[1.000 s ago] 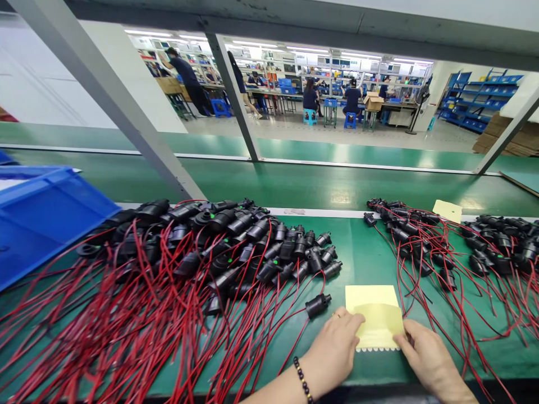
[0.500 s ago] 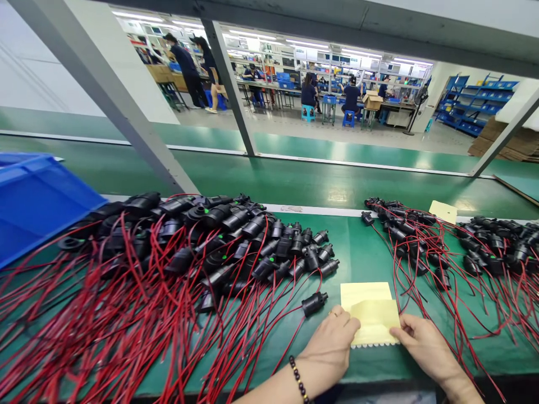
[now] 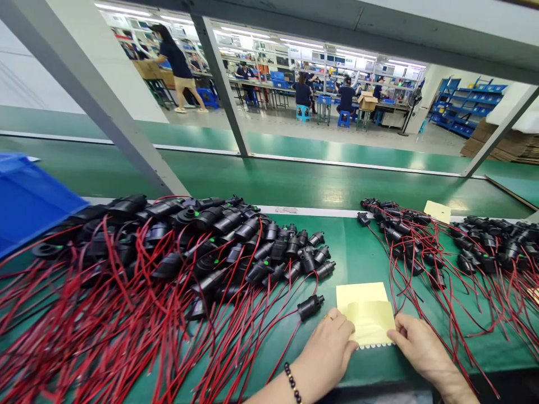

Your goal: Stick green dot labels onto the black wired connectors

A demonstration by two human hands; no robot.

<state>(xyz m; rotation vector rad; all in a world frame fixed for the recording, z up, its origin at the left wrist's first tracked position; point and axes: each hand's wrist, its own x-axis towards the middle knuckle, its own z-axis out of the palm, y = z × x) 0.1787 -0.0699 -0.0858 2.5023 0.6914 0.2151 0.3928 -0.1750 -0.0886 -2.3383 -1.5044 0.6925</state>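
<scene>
Paper [image 3: 373, 324], pale yellow, was between the two hands over the near part of the green bench [image 3: 347, 252], right of the middle; a nearer sheet partly overlapped a farther one, and a row of small white scallops [image 3: 373, 347] showed along the near edge. The left hand [image 3: 328, 343] was at its left side, fingers bent and close together against the sheet, the thumb by the near left corner; whether they pinched it, I could not tell. The right hand [image 3: 421, 343] pinched the near right edge between thumb and forefinger, its other fingers curled in. A bracelet [image 3: 291, 382] of dark and gold beads circled the left wrist.

Just left of the paper, a single black part [image 3: 309, 308] lay apart from a large heap of black parts [image 3: 219, 221], whose red wires [image 3: 126, 331] trailed toward the near side. A blue bin [image 3: 31, 202] was at the heap's left. On the right were a smaller cluster [image 3: 396, 231] and another pile [image 3: 488, 241], both wired in red, with a yellow card [image 3: 437, 211] between them at their far side. Beyond the bench, at the far left, a person [image 3: 177, 62] stood by a cardboard box [image 3: 147, 69].
</scene>
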